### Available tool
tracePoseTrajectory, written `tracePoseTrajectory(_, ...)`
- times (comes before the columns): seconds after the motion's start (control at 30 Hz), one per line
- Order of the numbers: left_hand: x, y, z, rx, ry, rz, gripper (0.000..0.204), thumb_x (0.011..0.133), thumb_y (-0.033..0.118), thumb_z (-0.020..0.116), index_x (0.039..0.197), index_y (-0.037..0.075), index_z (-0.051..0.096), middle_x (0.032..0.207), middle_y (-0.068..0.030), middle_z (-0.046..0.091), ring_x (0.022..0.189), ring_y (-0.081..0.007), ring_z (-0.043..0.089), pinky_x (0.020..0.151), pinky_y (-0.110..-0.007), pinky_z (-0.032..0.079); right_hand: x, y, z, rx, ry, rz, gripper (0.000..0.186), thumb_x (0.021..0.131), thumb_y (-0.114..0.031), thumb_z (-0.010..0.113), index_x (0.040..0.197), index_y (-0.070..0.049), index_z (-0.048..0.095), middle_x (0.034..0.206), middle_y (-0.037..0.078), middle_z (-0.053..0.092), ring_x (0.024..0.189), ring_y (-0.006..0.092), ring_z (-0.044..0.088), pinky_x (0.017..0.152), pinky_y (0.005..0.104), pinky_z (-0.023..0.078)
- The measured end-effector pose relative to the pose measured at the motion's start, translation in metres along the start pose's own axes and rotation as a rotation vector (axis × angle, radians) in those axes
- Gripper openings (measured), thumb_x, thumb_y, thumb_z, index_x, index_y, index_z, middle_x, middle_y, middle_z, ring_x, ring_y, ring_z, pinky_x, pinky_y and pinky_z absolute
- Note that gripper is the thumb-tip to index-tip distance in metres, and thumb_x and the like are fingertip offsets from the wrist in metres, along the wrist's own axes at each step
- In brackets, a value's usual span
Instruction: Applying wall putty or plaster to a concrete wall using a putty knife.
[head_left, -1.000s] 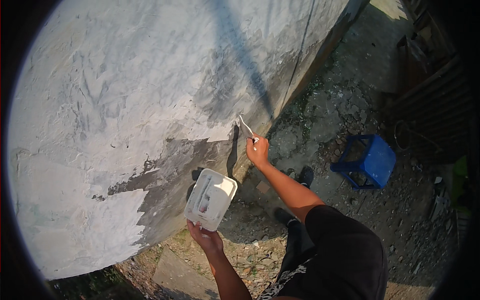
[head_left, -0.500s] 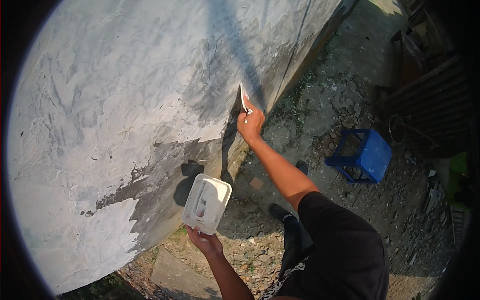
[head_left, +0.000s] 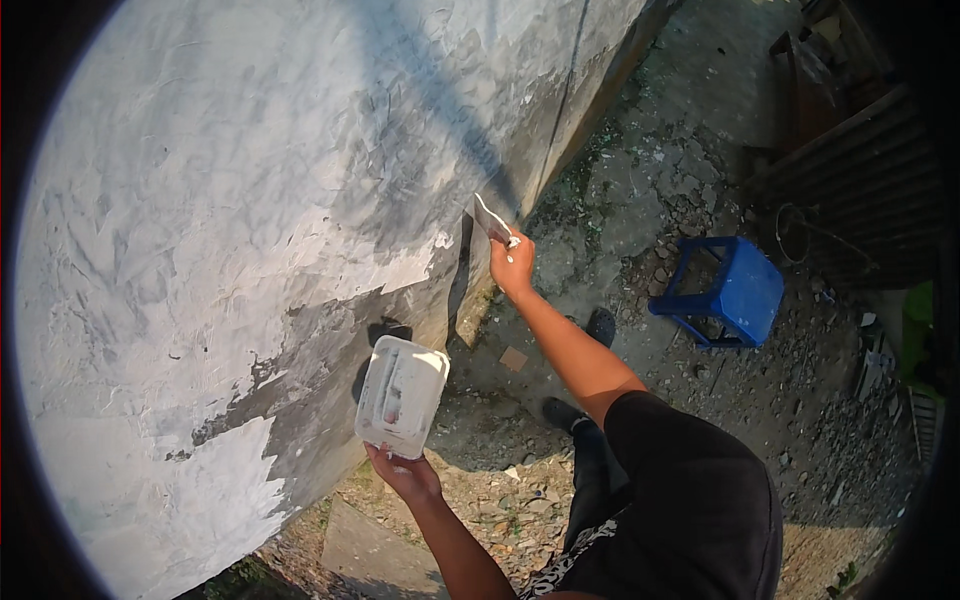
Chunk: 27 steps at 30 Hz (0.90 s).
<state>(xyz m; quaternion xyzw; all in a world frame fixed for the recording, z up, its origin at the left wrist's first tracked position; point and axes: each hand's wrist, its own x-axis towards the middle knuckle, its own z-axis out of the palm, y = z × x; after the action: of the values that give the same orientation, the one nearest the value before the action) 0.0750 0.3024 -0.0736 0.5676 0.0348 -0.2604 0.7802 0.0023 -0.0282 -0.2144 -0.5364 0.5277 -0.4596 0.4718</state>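
My right hand [head_left: 512, 266] is closed around the handle of a putty knife [head_left: 491, 222]. White paste lines the blade's edge and some sticks to my fingers. The blade is near the wall [head_left: 190, 210], and its shadow falls just beside it; whether it touches I cannot tell. Lower down, my left hand [head_left: 408, 477] grips the near end of a white rectangular plastic tub [head_left: 427, 395], tilted so its inside shows. White paste smears the tub's inside. Fresh white coating covers much of the wall, with bare grey patches between the tub and the knife.
A blue plastic stool [head_left: 745, 290] stands on the rubble-strewn ground at right. Behind it are a corrugated sheet [head_left: 850, 160] and a wire hoop. My shoes [head_left: 565, 413] are beside the wall's base, near a small brown tile [head_left: 513, 358]. A flat slab [head_left: 375, 550] lies at the bottom.
The putty knife has come down slightly and turned, so its flat face shows more. My left hand still holds the tub, which appears slightly higher and further left. The whole view has shifted a little.
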Motion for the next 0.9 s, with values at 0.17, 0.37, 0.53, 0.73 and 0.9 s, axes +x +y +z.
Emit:
tracePoseTrajectory(0.17,-0.019,0.000,-0.010,0.027,-0.009,0.013,0.056,0.101,0.031,0.045,0.152,0.012,0.030,0.151,-0.0130,0.040,0.136,-0.0289,0.044,0.109,-0.045,0.043,0.009,-0.011,0.020,-0.031,0.136,-0.128,0.041,0.076,-0.002,0.053,0.114,-0.002,0.069,0.088,0.020,0.070,0.084,0.0401,0.067,0.078,0.0401,0.051)
tracePoseTrajectory(0.37,-0.033,0.010,-0.040,-0.002,0.030,0.035,0.057,0.101,0.030,0.045,0.152,0.011,0.028,0.152,-0.0135,0.038,0.137,-0.0297,0.042,0.111,-0.045,0.041,-0.083,-0.032,0.060,-0.068,0.014,-0.302,0.050,0.071,0.002,0.055,0.119,-0.003,0.067,0.119,0.023,0.066,0.106,0.0425,0.063,0.092,0.0453,0.050)
tracePoseTrajectory(0.53,-0.041,0.015,-0.056,0.019,0.042,0.093,0.057,0.102,0.031,0.043,0.152,0.010,0.028,0.151,-0.0139,0.039,0.136,-0.0298,0.044,0.111,-0.045,0.041,-0.138,-0.036,0.054,0.004,-0.357,-0.401,0.046,0.076,-0.001,0.055,0.120,-0.003,0.066,0.115,0.023,0.066,0.104,0.0424,0.063,0.089,0.0437,0.052)
tracePoseTrajectory(0.73,-0.049,0.016,-0.055,0.031,0.029,0.080,0.059,0.101,0.035,0.044,0.152,0.009,0.028,0.151,-0.0136,0.039,0.136,-0.0291,0.044,0.110,-0.045,0.041,-0.069,-0.021,0.028,-0.004,0.010,-0.179,0.029,0.081,-0.009,0.058,0.106,-0.001,0.069,0.087,0.025,0.067,0.082,0.0438,0.066,0.073,0.0458,0.050)
tracePoseTrajectory(0.9,-0.065,0.018,-0.073,-0.034,0.070,0.063,0.060,0.101,0.035,0.044,0.152,0.009,0.028,0.151,-0.0129,0.039,0.136,-0.0282,0.044,0.108,-0.045,0.043,-0.055,-0.037,0.044,-0.053,0.122,-0.085,0.027,0.082,-0.010,0.057,0.102,0.000,0.071,0.079,0.027,0.065,0.076,0.0466,0.063,0.071,0.0469,0.050)
